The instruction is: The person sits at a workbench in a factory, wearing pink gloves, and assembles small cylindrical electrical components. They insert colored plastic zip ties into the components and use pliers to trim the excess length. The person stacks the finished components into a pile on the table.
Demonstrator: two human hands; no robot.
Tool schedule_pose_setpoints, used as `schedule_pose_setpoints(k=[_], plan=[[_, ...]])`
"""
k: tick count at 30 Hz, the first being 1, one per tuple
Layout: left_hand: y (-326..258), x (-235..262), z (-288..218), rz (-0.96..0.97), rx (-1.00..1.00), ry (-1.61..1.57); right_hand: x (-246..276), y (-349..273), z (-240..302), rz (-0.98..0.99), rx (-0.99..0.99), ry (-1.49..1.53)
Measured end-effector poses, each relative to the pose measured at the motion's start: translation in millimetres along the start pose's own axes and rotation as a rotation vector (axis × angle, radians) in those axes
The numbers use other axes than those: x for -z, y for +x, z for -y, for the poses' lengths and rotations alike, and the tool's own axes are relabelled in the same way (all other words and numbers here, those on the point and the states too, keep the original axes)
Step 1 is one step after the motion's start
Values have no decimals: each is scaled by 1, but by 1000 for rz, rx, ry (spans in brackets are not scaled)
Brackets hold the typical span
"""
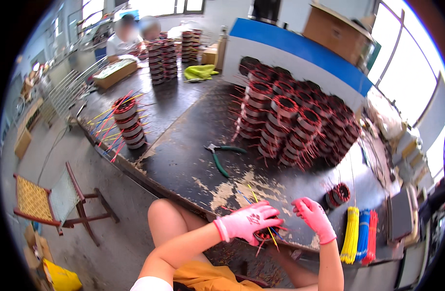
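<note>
Spanning the wound stator (265, 235) at the near edge of the table (183, 150), my left hand (251, 221) lay with fingers fanned; how firmly they gripped, I couldn't tell. My right hand (313, 218) hovered apart, fingers curled; whether they pinched anything, I couldn't see. I judged the stator dense and rigid, its red windings easy to nick and its yellow lead (253, 193) bendy, so the outer steel wall seemed the safest hold. Another wound stator (338, 195) lay just beyond my right hand, near the yellow bundle (350, 236), blue bundle (363, 236) and red bundle (372, 236) of thin strands. Green-handled pliers (217, 159) rested farther in, and crowded stator stacks (285, 121) stood behind, limiting reach across.
</note>
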State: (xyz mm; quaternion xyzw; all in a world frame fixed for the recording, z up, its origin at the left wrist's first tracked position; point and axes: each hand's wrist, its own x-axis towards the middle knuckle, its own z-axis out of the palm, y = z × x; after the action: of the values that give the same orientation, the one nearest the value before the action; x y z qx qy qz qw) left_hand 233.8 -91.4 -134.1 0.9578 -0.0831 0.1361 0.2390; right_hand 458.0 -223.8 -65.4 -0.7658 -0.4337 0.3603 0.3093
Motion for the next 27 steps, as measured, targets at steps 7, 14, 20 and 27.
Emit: schedule_pose_setpoints(k=[7, 14, 20, 27], plan=[[-3, -31, 6, -227, -30, -55, -118, 121, 73, -64, 579, -686], [-1, -33, 12, -479, -27, 26, -162, 191, 97, 63, 245, -922], [0, -36, 18, -515, -19, 29, -158, 211, 79, -95, 425, -990], [2, -38, 21, -516, -7, 47, -150, 233, 75, 23, 478, -887]])
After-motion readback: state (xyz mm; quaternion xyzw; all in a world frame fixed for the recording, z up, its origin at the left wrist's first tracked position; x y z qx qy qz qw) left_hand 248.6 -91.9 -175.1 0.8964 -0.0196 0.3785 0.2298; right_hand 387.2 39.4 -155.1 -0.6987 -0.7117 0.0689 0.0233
